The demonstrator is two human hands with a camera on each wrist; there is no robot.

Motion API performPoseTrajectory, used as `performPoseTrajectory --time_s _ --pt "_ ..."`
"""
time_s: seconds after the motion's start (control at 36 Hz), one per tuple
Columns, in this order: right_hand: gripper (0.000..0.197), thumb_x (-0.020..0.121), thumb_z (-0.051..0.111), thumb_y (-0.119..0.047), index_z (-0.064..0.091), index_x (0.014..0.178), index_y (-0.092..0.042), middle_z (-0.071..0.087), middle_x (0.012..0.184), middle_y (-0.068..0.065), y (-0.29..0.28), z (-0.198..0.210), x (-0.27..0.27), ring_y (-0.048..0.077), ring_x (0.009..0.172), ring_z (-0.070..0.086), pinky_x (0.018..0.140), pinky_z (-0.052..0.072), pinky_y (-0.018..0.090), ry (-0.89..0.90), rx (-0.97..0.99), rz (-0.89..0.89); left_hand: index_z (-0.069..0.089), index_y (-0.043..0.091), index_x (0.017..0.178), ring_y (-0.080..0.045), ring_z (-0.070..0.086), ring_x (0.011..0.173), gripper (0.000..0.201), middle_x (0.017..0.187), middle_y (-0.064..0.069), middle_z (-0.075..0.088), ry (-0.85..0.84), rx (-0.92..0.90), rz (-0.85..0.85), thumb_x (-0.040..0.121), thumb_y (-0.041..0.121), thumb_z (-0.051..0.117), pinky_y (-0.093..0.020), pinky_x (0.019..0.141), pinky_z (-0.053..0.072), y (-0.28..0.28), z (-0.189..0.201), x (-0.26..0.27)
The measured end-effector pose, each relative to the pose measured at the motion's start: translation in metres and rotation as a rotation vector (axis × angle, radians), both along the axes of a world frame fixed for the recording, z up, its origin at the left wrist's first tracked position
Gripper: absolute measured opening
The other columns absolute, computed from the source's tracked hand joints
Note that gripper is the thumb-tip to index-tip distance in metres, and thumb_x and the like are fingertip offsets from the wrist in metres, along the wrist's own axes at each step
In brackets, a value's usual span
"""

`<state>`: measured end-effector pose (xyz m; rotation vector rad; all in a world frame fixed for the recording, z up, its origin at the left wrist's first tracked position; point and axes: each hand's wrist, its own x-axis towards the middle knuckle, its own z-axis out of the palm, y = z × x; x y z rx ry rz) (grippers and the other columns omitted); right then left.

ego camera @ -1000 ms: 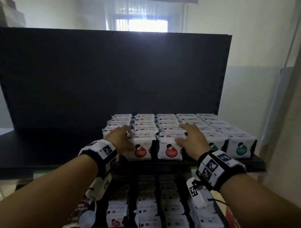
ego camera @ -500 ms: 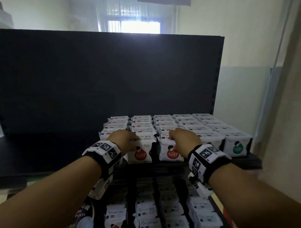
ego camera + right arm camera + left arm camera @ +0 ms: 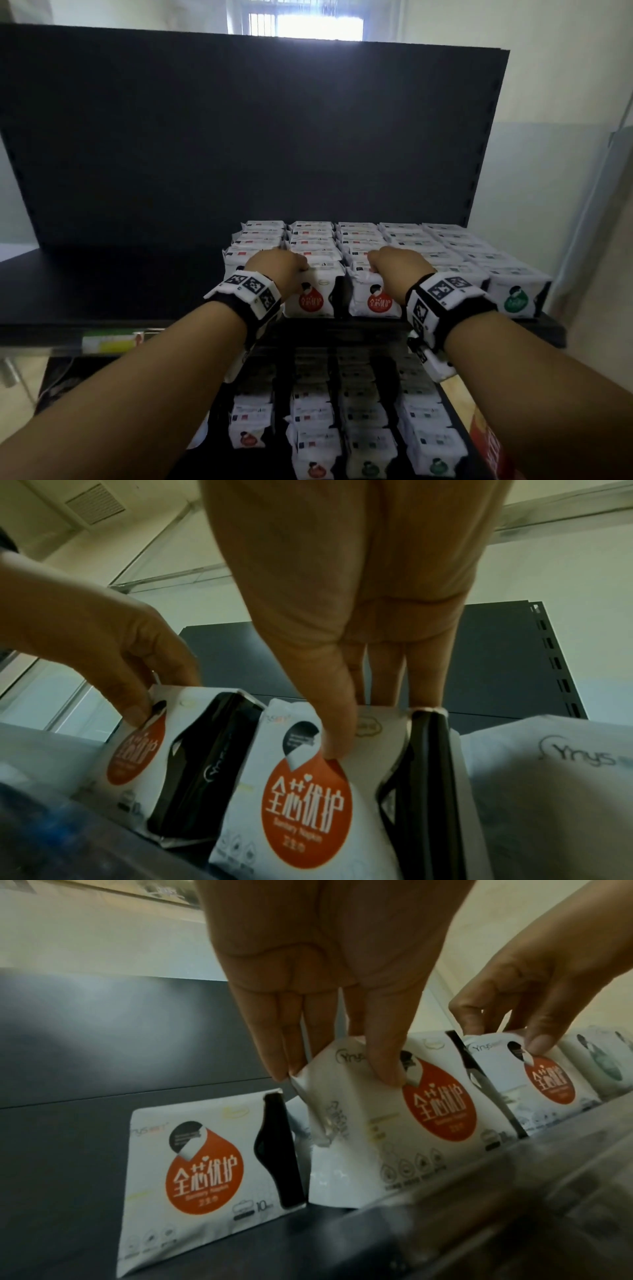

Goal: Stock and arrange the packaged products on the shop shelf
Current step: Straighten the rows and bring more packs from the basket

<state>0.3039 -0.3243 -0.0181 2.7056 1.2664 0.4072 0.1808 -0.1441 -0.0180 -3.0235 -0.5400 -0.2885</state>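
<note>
White packs with red or green drop labels stand in several rows on the black top shelf. My left hand pinches the top of the front red-label pack of the second row, thumb on its face and fingers behind it. In the left wrist view this left hand holds that pack tilted, beside the first row's front pack. My right hand pinches the neighbouring red-label pack the same way. The right wrist view shows the right hand with its thumb on that pack.
A tall black back panel closes the shelf behind. The shelf board runs on to the left of the packs. Green-label packs fill the right rows. A lower shelf holds more rows of packs. A wall stands close on the right.
Both hands lay flat on top of the rows. They have drawn back toward the front edge and closed on the tops of the two front red-label packs.
</note>
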Motion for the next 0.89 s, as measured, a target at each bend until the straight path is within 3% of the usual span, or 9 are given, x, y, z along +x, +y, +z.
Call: performPoseTrajectory --time_s 0.11,0.19,0.31,0.42,0.53,0.61,0.69,0.81,0.89 --pt "0.031 0.085 0.060 -0.009 0.048 0.114 -0.010 0.053 0.112 0.010 0.003 -0.001 -0.002 0.029 0.093 0.058 0.067 0.040 0.033 -0.004 -0.010 -0.036 0.056 0.033 0.125 -0.023 0.057 0.109 0.033 0.123 0.001 0.060 -0.007 -0.026 0.019 0.092 0.035 0.050 -0.030 0.075 0.041 -0.001 0.000 -0.001" --pt "0.039 0.083 0.067 -0.013 0.047 0.117 -0.010 0.049 0.120 0.011 0.005 0.000 -0.005 0.029 0.098 0.058 0.071 0.045 0.034 0.044 0.017 -0.071 0.054 0.031 0.128 -0.023 0.056 0.112 0.035 0.127 0.000 0.059 0.019 -0.071 -0.001 0.093 0.034 0.048 -0.033 0.085 0.045 -0.003 0.003 -0.004" --pt "0.045 0.081 0.072 -0.027 0.052 0.117 -0.009 0.046 0.124 0.013 0.005 0.007 -0.023 0.031 0.105 0.054 0.079 0.049 0.036 0.077 0.237 -0.096 0.049 0.033 0.131 -0.022 0.057 0.110 0.044 0.126 0.001 0.059 -0.140 -0.166 -0.011 0.089 0.043 0.053 -0.030 0.080 0.045 0.003 0.002 -0.020" --pt "0.013 0.087 0.065 -0.028 0.059 0.088 -0.017 0.051 0.104 0.005 0.022 0.016 -0.068 0.023 0.090 0.054 0.074 0.045 0.034 0.060 0.466 0.059 0.057 0.033 0.122 -0.017 0.058 0.108 0.037 0.120 0.007 0.062 -0.303 -0.239 -0.078 0.087 0.042 0.058 -0.031 0.087 0.048 0.014 -0.003 -0.047" --pt "0.014 0.089 0.061 -0.030 0.057 0.080 -0.020 0.056 0.083 -0.003 0.055 0.007 -0.127 0.018 0.077 0.056 0.068 0.048 0.035 0.183 0.470 0.201 0.067 0.028 0.096 -0.015 0.063 0.091 0.017 0.097 0.007 0.069 -0.365 -0.343 -0.127 0.086 0.039 0.059 -0.032 0.079 0.052 0.026 -0.015 -0.084" --pt "0.012 0.089 0.062 -0.030 0.056 0.082 -0.021 0.055 0.082 -0.006 0.082 -0.017 -0.169 0.016 0.078 0.054 0.069 0.045 0.032 0.312 0.455 0.268 0.068 0.023 0.091 -0.020 0.064 0.085 0.015 0.091 0.001 0.070 -0.335 -0.394 -0.172 0.086 0.032 0.059 -0.036 0.075 0.053 0.041 -0.037 -0.121" --pt "0.011 0.088 0.064 -0.030 0.059 0.083 -0.022 0.056 0.084 -0.007 0.108 -0.058 -0.204 0.012 0.082 0.053 0.071 0.043 0.029 0.438 0.409 0.261 0.070 0.020 0.094 -0.024 0.064 0.088 0.017 0.094 -0.004 0.071 -0.263 -0.411 -0.193 0.085 0.030 0.060 -0.031 0.072 0.049 0.065 -0.079 -0.163" --pt "0.013 0.088 0.065 -0.027 0.066 0.094 -0.015 0.057 0.083 -0.008 0.137 -0.132 -0.244 0.011 0.081 0.054 0.066 0.038 0.023 0.677 0.221 0.185 0.071 0.021 0.100 -0.020 0.064 0.096 0.018 0.100 -0.001 0.071 -0.025 -0.521 -0.121 0.086 0.029 0.062 -0.034 0.084 0.050 0.105 -0.158 -0.212" --pt "0.016 0.091 0.062 -0.026 0.065 0.099 -0.013 0.064 0.097 -0.001 0.147 -0.194 -0.262 0.017 0.092 0.059 0.079 0.046 0.028 0.787 0.109 0.118 0.070 0.022 0.103 -0.022 0.061 0.101 0.020 0.107 -0.002 0.069 0.129 -0.537 -0.053 0.089 0.032 0.060 -0.028 0.084 0.047 0.132 -0.218 -0.242"
